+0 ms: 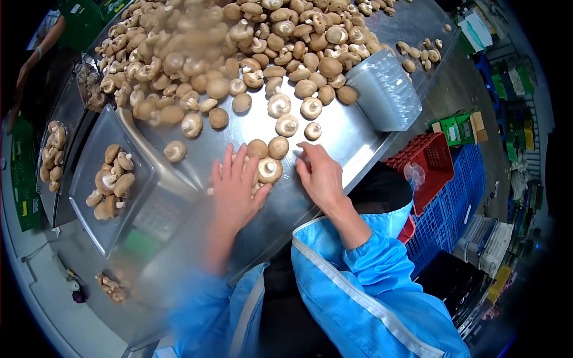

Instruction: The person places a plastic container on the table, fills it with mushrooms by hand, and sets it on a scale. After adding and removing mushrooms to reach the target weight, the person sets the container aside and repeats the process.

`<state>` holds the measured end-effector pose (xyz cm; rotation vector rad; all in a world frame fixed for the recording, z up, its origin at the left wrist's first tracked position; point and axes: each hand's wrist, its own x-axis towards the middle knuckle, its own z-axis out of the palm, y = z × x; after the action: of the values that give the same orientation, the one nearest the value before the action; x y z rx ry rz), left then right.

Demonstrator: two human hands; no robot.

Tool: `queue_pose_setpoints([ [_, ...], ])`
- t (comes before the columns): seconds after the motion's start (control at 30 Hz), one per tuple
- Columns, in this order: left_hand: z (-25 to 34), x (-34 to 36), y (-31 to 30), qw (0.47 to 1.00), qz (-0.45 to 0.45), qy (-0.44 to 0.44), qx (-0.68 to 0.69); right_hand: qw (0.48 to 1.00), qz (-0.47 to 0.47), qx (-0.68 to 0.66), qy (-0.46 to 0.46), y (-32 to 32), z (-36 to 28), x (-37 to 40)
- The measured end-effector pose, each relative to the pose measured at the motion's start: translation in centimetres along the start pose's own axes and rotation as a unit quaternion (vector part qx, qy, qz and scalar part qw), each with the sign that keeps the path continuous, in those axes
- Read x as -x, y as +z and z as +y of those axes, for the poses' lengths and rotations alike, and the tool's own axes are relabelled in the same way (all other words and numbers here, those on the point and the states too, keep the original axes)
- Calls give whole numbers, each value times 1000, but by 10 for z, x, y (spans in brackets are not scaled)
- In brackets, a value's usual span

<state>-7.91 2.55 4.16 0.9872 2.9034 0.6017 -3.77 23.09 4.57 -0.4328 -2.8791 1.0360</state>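
My left hand lies with spread fingers over several mushrooms on the metal table. Beside its fingers, more mushrooms show, some cap up and one with its stem up. To the right, my right hand rests low over the table with its fingers apart and nothing in them; its fingertips are close to a small mushroom. Beyond both hands spreads a big pile of brown mushrooms. Part of the view at the upper left is blurred.
A stack of clear plastic trays stands at the table's right edge. On the left, a scale pan holds several mushrooms. Red and blue crates stand at the lower right. Another person's arm shows at the upper left.
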Motion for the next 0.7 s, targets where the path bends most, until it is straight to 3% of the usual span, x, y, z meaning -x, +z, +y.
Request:
queue_pose_setpoints([
  [0.07,2,-2,-4,1000,-16,-7,6,997,-25,7,-79,-5,-11,-13],
  [0.2,-1,9,-24,988,76,-24,130,978,-113,27,-174,7,3,-34],
  [0.3,3,40,-39,925,187,-206,258,982,16,-54,-180,5,13,-33],
  [0.33,0,50,-39,902,206,-252,285,971,1,-236,-35,6,11,-32],
  [0.37,-6,62,-34,875,223,-297,310,932,46,-357,34,4,7,-29],
  [0.4,-13,75,-27,844,242,-342,334,943,34,-316,102,-3,4,-25],
  [0.43,-24,91,-18,869,208,-319,315,947,23,-273,168,-11,6,-20],
  [0.5,-41,116,-5,888,170,-296,308,986,-87,-86,110,3,29,-6],
  [0.57,-46,135,-7,879,158,-299,336,987,-104,-103,64,16,22,10],
  [0.67,-46,146,-32,811,223,-361,403,992,-61,-108,16,55,40,17],
  [0.7,-54,152,-41,796,258,-369,405,983,-79,-155,62,48,26,15],
])
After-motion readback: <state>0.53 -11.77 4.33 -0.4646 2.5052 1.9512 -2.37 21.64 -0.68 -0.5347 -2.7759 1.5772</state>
